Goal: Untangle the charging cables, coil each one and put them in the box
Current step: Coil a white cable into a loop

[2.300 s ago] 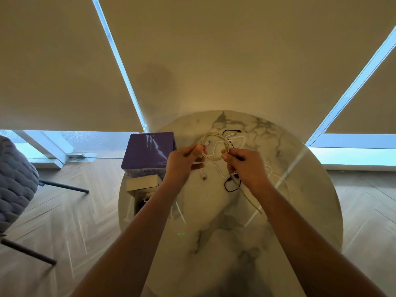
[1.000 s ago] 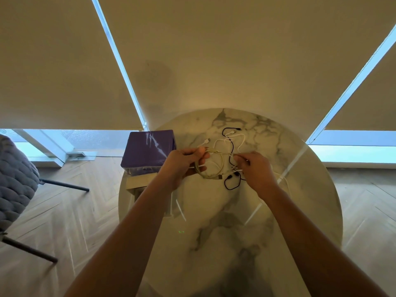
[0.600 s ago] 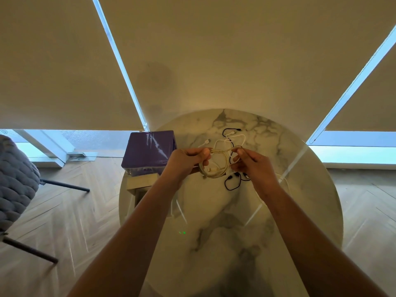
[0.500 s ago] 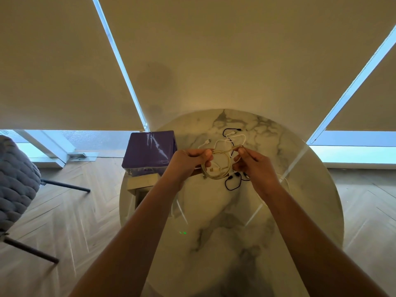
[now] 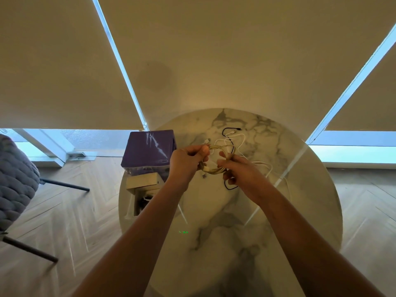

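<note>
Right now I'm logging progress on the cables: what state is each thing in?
Cream cable: coiled, gripped by both hands.
Left hand: pinching the coil.
Right hand: gripping the coil.
White cable: loose on the marble table.
Black cable: uncoiled.
Purple box: closed.

Left of your hands stands a grey chair point(image 5: 15, 179) on wood floor point(image 5: 70, 221). Beyond them, blinds point(image 5: 214, 52) cover the windows.

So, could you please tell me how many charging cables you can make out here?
3, as far as I can tell: a cream cable coiled between both hands, a white cable and a black cable on the marble table behind. They overlap, so more may be hidden.
</note>
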